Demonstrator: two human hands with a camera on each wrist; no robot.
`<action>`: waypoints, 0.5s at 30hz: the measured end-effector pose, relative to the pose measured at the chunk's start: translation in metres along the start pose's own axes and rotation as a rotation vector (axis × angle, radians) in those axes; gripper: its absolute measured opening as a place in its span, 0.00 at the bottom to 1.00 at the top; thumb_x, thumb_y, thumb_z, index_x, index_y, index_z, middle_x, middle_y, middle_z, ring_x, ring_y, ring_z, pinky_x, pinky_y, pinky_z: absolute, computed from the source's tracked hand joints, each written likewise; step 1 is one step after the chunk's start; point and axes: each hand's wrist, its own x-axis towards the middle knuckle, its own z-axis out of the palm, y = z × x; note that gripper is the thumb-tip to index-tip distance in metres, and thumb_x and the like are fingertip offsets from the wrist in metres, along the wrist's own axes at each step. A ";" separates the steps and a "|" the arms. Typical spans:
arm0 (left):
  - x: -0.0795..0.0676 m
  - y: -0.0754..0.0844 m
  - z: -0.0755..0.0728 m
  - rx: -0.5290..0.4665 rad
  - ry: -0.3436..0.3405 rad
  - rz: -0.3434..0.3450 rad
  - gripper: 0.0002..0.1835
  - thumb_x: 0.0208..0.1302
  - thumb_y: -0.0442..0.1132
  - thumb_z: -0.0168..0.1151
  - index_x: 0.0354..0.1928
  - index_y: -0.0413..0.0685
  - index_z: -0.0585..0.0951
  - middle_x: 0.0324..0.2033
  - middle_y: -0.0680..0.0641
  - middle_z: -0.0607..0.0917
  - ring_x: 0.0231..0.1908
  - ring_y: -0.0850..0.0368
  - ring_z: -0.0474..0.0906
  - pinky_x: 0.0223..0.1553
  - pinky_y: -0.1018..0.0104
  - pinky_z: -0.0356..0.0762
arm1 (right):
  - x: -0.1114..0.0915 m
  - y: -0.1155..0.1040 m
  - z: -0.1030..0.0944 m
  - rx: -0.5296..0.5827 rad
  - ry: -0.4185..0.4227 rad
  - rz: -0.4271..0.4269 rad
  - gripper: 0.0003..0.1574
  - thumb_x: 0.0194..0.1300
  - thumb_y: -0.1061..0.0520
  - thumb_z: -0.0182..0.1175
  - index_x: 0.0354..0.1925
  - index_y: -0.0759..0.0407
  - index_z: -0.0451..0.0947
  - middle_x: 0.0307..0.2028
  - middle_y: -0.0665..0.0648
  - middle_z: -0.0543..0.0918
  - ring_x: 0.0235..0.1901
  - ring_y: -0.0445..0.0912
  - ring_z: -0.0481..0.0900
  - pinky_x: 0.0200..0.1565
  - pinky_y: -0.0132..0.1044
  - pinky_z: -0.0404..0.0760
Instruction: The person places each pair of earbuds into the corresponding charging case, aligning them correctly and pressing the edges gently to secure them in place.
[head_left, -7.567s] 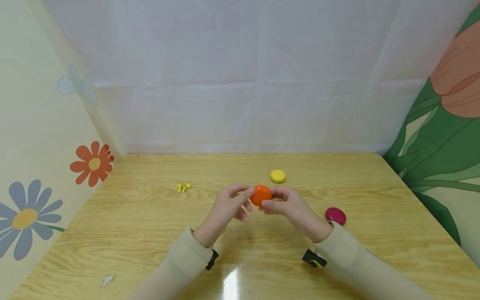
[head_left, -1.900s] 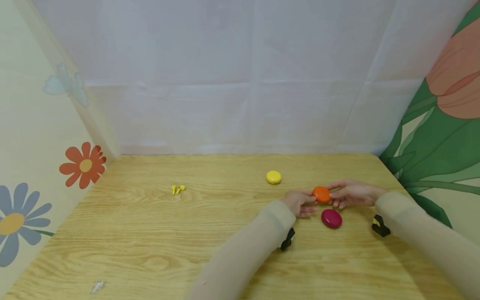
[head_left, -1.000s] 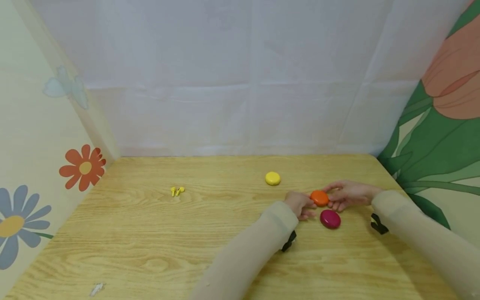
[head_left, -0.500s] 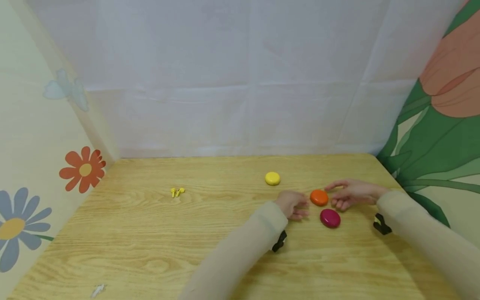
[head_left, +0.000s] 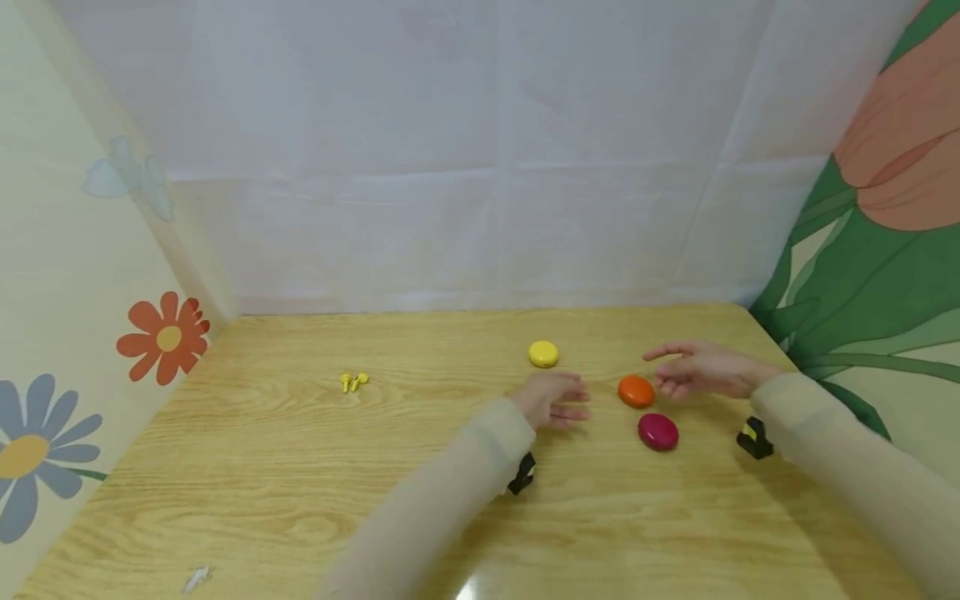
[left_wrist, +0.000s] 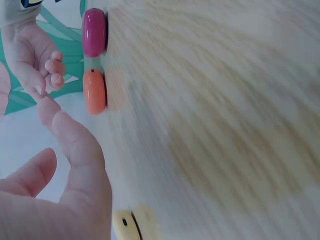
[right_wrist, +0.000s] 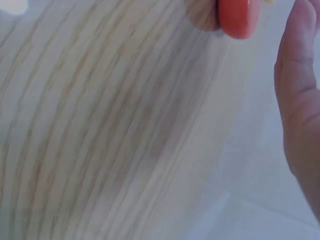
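Observation:
A glossy orange round case [head_left: 636, 391] lies on the table just behind a magenta round case [head_left: 657, 432]. My right hand [head_left: 701, 369] hovers to the right of the orange case, fingers loosely extended and holding nothing. To the left of both cases is my left hand [head_left: 551, 400], relaxed and also holding nothing. Behind it sits a yellow round case [head_left: 543, 353]; in the left wrist view this yellow case [left_wrist: 126, 225] has a small dark slot in its side. The right wrist view has the orange case [right_wrist: 239, 17] at its top edge, apart from the fingers.
A pair of yellow earbuds [head_left: 354, 382] lies toward the table's left rear. A small whitish mark [head_left: 197, 578] is near the front left of the wooden table [head_left: 300, 483]. White sheeting [head_left: 375, 208] rises behind, with flower-printed panels at both sides.
Both hands carried the orange case from the middle to the right, set it down behind the magenta case and let go. The left hand has since drawn away leftward; the right has lifted slightly back.

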 end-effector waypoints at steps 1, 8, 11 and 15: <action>-0.001 0.001 -0.003 -0.001 -0.002 -0.002 0.17 0.69 0.35 0.58 0.59 0.44 0.77 0.41 0.43 0.86 0.44 0.43 0.84 0.29 0.67 0.76 | 0.000 -0.002 0.002 0.000 0.003 -0.004 0.36 0.74 0.63 0.48 0.68 0.80 0.45 0.39 0.59 0.83 0.35 0.45 0.82 0.44 0.40 0.82; -0.006 0.002 -0.020 0.015 0.023 0.046 0.20 0.69 0.35 0.58 0.62 0.43 0.75 0.44 0.44 0.85 0.41 0.45 0.85 0.26 0.69 0.76 | 0.005 -0.010 0.010 0.005 0.021 -0.016 0.36 0.75 0.61 0.48 0.69 0.79 0.45 0.40 0.58 0.84 0.36 0.46 0.82 0.44 0.40 0.82; -0.006 0.003 -0.026 0.001 0.043 0.060 0.20 0.69 0.36 0.58 0.62 0.43 0.75 0.44 0.44 0.85 0.34 0.49 0.85 0.24 0.71 0.75 | 0.007 -0.013 0.013 0.012 0.034 -0.013 0.37 0.76 0.59 0.48 0.70 0.79 0.45 0.41 0.59 0.83 0.35 0.46 0.82 0.44 0.40 0.82; -0.006 0.004 -0.034 -0.029 0.045 0.070 0.19 0.70 0.36 0.58 0.62 0.44 0.75 0.46 0.42 0.84 0.26 0.56 0.82 0.23 0.72 0.74 | 0.008 -0.017 0.016 0.026 0.041 -0.020 0.37 0.76 0.59 0.46 0.70 0.80 0.43 0.41 0.58 0.82 0.35 0.45 0.82 0.43 0.39 0.82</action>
